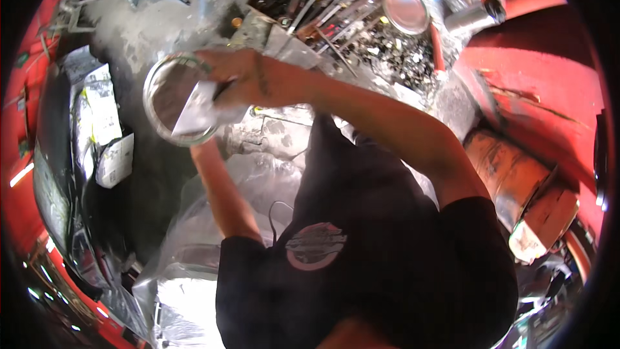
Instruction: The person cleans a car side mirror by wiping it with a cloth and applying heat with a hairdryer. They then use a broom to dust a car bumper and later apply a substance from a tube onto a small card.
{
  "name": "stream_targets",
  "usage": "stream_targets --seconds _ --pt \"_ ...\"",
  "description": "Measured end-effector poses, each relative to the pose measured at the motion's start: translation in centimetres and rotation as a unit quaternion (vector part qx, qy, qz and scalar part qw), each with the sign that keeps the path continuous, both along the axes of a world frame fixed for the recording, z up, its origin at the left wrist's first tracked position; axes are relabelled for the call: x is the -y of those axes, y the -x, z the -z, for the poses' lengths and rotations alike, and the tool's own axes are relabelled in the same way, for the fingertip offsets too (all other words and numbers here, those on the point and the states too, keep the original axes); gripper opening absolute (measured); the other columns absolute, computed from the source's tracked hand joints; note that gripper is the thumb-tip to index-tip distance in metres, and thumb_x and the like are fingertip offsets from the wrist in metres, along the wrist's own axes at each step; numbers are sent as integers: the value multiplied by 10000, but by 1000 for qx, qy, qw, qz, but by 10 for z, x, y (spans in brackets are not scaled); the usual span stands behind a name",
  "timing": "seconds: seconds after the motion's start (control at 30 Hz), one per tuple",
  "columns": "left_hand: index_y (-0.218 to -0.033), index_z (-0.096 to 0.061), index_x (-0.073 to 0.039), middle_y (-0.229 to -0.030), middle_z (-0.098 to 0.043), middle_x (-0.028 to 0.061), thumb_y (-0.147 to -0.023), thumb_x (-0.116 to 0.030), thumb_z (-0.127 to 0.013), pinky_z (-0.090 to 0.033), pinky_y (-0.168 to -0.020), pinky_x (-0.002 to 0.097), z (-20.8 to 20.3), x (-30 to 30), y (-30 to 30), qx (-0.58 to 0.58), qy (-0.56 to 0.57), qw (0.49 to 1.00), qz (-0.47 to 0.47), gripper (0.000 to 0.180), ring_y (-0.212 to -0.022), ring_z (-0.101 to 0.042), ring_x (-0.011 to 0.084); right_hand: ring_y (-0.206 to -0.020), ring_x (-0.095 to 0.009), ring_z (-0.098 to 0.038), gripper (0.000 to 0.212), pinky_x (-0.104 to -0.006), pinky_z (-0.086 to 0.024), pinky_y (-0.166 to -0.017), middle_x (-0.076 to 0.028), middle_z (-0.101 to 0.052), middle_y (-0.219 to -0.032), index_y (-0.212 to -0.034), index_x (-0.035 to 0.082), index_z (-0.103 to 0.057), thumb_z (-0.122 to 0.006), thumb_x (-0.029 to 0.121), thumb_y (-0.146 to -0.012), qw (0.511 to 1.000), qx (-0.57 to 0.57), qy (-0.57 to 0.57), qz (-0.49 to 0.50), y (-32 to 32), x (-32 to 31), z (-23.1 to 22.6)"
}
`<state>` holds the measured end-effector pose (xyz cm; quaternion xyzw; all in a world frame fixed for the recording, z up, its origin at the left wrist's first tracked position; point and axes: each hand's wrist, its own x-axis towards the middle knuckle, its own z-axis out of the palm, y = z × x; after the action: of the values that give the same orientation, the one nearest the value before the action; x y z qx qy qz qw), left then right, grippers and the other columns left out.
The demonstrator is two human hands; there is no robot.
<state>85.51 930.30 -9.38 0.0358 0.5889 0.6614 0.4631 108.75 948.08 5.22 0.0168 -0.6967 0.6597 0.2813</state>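
Right hand [242, 81] fingers closed on a white cloth [197, 113], pressed inside the round metal ring [155, 90]. Left hand hidden beneath the ring; grip cannot be told.

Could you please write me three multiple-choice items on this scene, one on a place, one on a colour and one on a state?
1. Where does the round metal lid lie?
A. on the cluttered tool surface at the top
B. on the rusty drum
C. in the left hand

2. What colour is the shirt?
A. white
B. black
C. yellow

3. What is the right hand doing?
A. hanging free
B. gripping a screwdriver
C. pressing a pale sheet to the metal ring

Answers:
1 A: the round metal lid lies among the tools on the tool surface.
2 B: the shirt is black with a pinkish round print.
3 C: the right hand presses the pale sheet against the metal ring; the left hand is hidden behind them.
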Motion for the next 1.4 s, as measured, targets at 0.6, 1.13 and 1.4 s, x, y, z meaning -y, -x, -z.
stream_targets --seconds 0.6,1.13,1.4 --pt "-1392 -548 -36 -1332 -635 133 -1072 -375 -437 -519 -1006 413 -3 4 -353 97 -60 987 113 479 -1208 -619 264 -1404 -229 -478 615 -378 -362 -1158 -170 -406 -1604 -1453 30 -528 -667 -18 -856 933 253 229 111 -360 74 9" --pt "-1341 -588 -107 -1190 -645 78 -1028 -389 -564 -565 -883 415 7 -44 -341 18 22 976 215 421 -1083 -624 206 -1452 -409 -405 327 -503 -374 -1171 -260 -436 -1553 -1129 -23 -749 -646 -91 -827 898 144 339 241 -392 64 27" --pt "-1247 -512 12 -947 -596 102 -873 -174 -771 -555 -551 322 120 -84 -186 -71 140 987 -27 492 -746 -621 190 -1070 -185 -652 315 -324 -475 -947 -145 -717 -1232 -1130 1 -744 -717 13 -817 821 156 381 395 -416 66 25"
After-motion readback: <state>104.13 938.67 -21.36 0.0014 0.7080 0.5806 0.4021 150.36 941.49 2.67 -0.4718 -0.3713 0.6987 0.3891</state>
